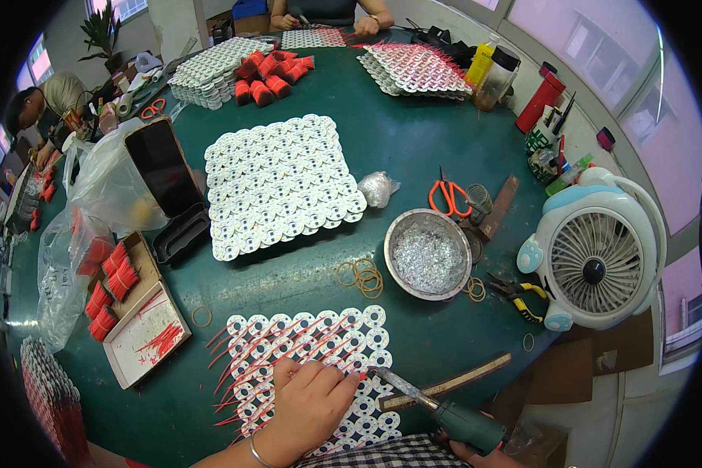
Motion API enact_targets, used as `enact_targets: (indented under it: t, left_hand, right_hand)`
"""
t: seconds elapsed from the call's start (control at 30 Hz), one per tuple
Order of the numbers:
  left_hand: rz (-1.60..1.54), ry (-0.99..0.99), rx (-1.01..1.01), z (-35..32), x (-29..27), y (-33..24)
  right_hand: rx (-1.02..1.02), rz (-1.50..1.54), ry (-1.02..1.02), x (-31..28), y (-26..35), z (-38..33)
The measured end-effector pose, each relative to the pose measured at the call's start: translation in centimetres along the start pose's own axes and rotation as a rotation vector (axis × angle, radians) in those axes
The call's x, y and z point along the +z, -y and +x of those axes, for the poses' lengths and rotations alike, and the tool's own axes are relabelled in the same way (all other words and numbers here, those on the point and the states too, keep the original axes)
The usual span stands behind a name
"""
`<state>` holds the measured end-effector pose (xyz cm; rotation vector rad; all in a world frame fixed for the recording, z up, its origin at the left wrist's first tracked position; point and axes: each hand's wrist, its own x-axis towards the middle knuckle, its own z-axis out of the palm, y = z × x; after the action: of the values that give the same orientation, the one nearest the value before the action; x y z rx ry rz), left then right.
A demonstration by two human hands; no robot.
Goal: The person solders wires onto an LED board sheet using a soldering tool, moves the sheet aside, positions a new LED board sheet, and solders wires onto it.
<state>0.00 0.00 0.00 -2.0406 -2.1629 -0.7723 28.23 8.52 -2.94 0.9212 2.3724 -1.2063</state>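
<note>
A panel of round white circuit boards (259, 321) lies flat on the table before me, with thin red wires (225, 373) slanting across its left and middle parts. Over the panel's middle is my left hand (310, 402), its thumb and fingertips pinched on a short red wire end (361, 376). My right hand (487, 459), partly cut off at the lower edge, is wrapped round the green handle of a soldering iron (468, 427). The iron's tip meets the panel right beside the pinched wire. A flat wooden stick (476, 375) lies under or behind the iron's shaft.
A stack of round-board panels (277, 183) stands mid-table. Rightward are a metal bowl of silvery bits (427, 257), orange scissors (449, 196), pliers (522, 296) and a fan (593, 257). Leftward, a cardboard tray (144, 335) holds red wires. People (331, 12) work at the far side.
</note>
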Motion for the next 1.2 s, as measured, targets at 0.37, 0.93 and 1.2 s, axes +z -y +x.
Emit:
enact_targets:
  t: [0.37, 0.93, 1.2]
  left_hand:
    - [-0.083, -0.06, -0.008, 0.4, -0.3, 0.3]
    - [-0.111, -0.015, -0.037, 0.3, -0.2, 0.2]
    - [-0.083, -0.012, -0.033, 0.4, -0.5, -0.2]
  right_hand:
    - [-0.526, 0.354, -0.608, -2.2, 4.0, 0.1]
    - [-0.176, 0.853, -0.288, -1.8, 1.8, -1.9]
    - [-0.459, 0.394, -0.394, -3.5, 2.9, -1.2]
